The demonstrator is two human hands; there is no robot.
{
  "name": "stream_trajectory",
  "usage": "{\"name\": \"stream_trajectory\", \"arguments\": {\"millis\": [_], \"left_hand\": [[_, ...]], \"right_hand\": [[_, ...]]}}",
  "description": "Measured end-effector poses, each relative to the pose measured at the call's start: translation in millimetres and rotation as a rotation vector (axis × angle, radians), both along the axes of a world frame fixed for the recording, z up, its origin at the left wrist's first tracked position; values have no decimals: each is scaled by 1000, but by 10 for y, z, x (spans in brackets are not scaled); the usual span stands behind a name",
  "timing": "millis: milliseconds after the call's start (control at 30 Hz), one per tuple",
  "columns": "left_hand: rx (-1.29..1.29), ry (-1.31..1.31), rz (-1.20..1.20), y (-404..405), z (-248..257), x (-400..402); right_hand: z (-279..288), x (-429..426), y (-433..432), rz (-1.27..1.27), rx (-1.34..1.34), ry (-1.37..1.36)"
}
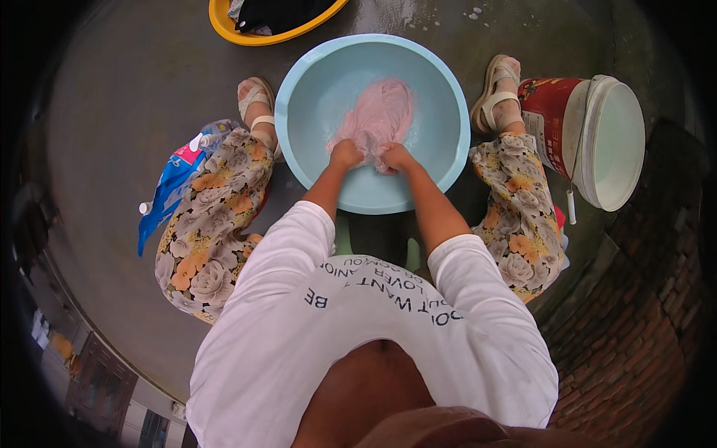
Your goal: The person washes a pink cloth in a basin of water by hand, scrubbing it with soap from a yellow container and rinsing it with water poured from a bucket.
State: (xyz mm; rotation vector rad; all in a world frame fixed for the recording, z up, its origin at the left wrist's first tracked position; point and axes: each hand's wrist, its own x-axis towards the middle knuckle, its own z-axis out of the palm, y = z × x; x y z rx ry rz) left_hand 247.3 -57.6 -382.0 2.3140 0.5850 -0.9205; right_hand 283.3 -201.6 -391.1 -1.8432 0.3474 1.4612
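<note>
A round light-blue plastic basin (372,206) stands on the floor between my feet, with water in it. Wet pink cloth (386,106) lies in the water, spread away from me and bunched at its near end. My left hand (346,154) grips the near left part of the bunched cloth, and my right hand (396,157) grips it a little to the right. A short stretch of cloth runs between the two fists. The fingertips are partly hidden by the cloth and the backs of my hands.
At the upper left, a yellow basin (252,40) holds dark clothing (285,14). A white bucket with a red label (560,129) stands beside my right foot. Blue plastic packaging with a white cap (173,179) is by my left leg. A brick surface (627,358) is at the lower right.
</note>
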Motion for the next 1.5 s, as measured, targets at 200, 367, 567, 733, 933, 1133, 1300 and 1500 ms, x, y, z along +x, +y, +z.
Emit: {"name": "stream_trajectory", "arguments": {"millis": [200,367,567,733,933,1133,1300,1500], "left_hand": [[-655,40,653,-378,656,-236],[-430,-314,826,-120,1126,-447],[-324,-715,77,-303,1362,-436],[-491,-945,479,-397,1579,-565],[-388,-859,706,-318,1875,-642],[-548,-703,465,-354,2136,-680],[-590,-770,205,-260,2342,-582],[-775,-853,448,-31,2351,-532]], "right_hand": [[461,-314,13,-713,357,275],[1384,-331,53,-631,277,-419],[2552,-391,120,-545,494,-527],[2820,-617,66,-678,793,-416],[2256,-686,-203,-611,75,-465],[1822,-883,-201,104,198,-1136],[2215,-767,-86,-51,255,-988],[2625,-719,83,-481,567,-829]]}}
